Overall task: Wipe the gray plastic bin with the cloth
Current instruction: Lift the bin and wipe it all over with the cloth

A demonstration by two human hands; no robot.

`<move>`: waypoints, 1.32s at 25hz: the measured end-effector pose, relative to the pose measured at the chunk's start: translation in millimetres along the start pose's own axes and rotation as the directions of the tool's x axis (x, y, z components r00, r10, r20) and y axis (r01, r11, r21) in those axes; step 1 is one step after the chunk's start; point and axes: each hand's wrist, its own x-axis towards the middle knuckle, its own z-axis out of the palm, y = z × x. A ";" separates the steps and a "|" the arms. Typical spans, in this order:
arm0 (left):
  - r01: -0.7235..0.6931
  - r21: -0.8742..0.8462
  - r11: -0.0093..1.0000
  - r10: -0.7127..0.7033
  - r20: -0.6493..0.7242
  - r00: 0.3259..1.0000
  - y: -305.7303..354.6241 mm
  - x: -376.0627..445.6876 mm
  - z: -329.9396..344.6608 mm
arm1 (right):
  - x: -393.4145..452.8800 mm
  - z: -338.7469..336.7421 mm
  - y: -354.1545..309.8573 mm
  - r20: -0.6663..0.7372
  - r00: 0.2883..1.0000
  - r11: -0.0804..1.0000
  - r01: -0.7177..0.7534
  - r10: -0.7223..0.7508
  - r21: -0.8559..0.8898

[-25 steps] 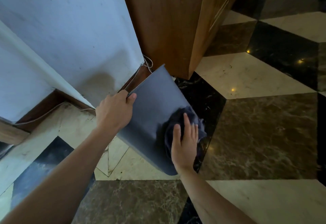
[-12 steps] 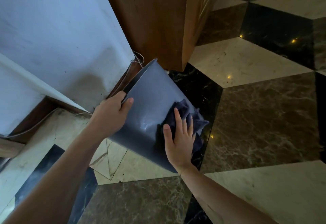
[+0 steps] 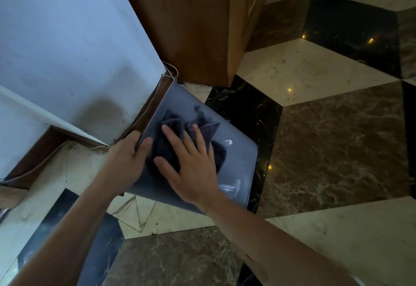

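1. A gray plastic bin (image 3: 236, 162) is sitting at the center of the frame, tilted so that one broad, smooth side is facing up toward the camera. Its long axis is running from the upper left, near the wall corner, down toward the lower right.
2. A dark, crumpled cloth (image 3: 173, 137) is lying on that upturned side, toward the bin's upper left half.
3. The right hand (image 3: 191, 164) is pressing flat on the cloth, fingers spread and open, palm down; it is not clenching anything, only pinning the cloth against the plastic.
4. The left hand (image 3: 126, 162) is grasping the bin's left edge, thumb lying on the upturned face and fingers curling around behind the rim, steadying the tilt.
5. Both hands are resting on the left half of the bin, almost touching one another. The unwiped-looking stretch with pale glints is lying to the lower right of the right hand, so that hand is the nearer one for a stroke along the long axis.
6. The wiping seems to be under way, not finished.
7. Behind the bin, at the upper left, a white wall (image 3: 67, 38) is meeting a dark baseboard, with a thin cable (image 3: 172, 72) trailing at the corner.
8. A wooden cabinet (image 3: 191, 20) is standing at the top center.
9. A polished marble floor (image 3: 337, 139) of cream, brown and black tiles is filling the right and bottom.
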 end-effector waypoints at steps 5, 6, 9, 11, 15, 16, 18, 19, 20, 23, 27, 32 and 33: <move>0.147 -0.023 0.989 -0.146 0.030 0.989 -8.3 -9.1 0.4 | 26.4 -13.8 66.4 0.049 0.957 0.958 -0.285 0.286 -0.011; 0.165 -0.025 0.986 -0.164 0.034 0.986 -7.9 -11.3 0.8 | 26.0 -16.7 80.0 0.057 0.942 0.944 -0.329 0.330 -0.025; 0.191 -0.037 0.981 -0.191 0.017 0.982 -6.0 -13.3 0.2 | 17.9 -21.0 103.7 0.058 0.891 0.893 -0.450 0.450 -0.024; 0.192 -0.049 0.980 -0.192 0.000 0.981 -5.3 -13.1 0.0 | 8.7 -22.4 112.2 0.066 0.836 0.834 -0.549 0.545 0.060; 0.254 -0.079 0.964 -0.256 -0.010 0.967 -6.2 -14.3 3.4 | -30.1 -23.2 100.0 0.017 0.898 0.896 -0.440 0.440 0.059; 0.267 -0.085 0.960 -0.269 -0.011 0.963 -6.2 -14.6 4.7 | -40.2 -22.3 90.5 0.009 0.932 0.932 -0.363 0.363 0.017; 0.246 -0.100 0.964 -0.249 -0.017 0.968 -5.6 -12.9 7.1 | -55.6 -19.3 67.1 0.057 0.968 0.969 -0.245 0.246 -0.027; 0.232 -0.107 0.967 -0.235 -0.017 0.972 -5.3 -12.2 7.9 | -60.4 -18.0 53.4 0.090 0.974 0.978 -0.207 0.208 -0.018; 0.225 -0.115 0.967 -0.229 -0.018 0.973 -4.7 -11.9 9.1 | -62.3 -16.8 40.2 0.119 0.978 0.985 -0.170 0.169 -0.001; 0.191 -0.099 0.977 -0.195 -0.036 0.980 -3.3 -13.5 13.8 | -49.2 -13.6 5.4 0.168 0.985 0.999 0.024 -0.028 0.022; 0.172 -0.082 0.982 -0.177 -0.056 0.983 -3.3 -19.5 17.5 | -6.2 -11.0 -11.1 0.198 0.975 0.994 0.089 -0.100 0.067; 0.136 -0.081 0.987 -0.139 -0.038 0.990 -8.5 -36.6 17.4 | 6.7 -6.6 25.2 0.144 0.988 0.998 -0.064 0.062 0.007; 0.143 -0.091 0.986 -0.146 -0.030 0.989 -10.2 -40.4 17.2 | 7.2 -8.4 37.2 0.133 0.985 0.994 -0.111 0.111 -0.011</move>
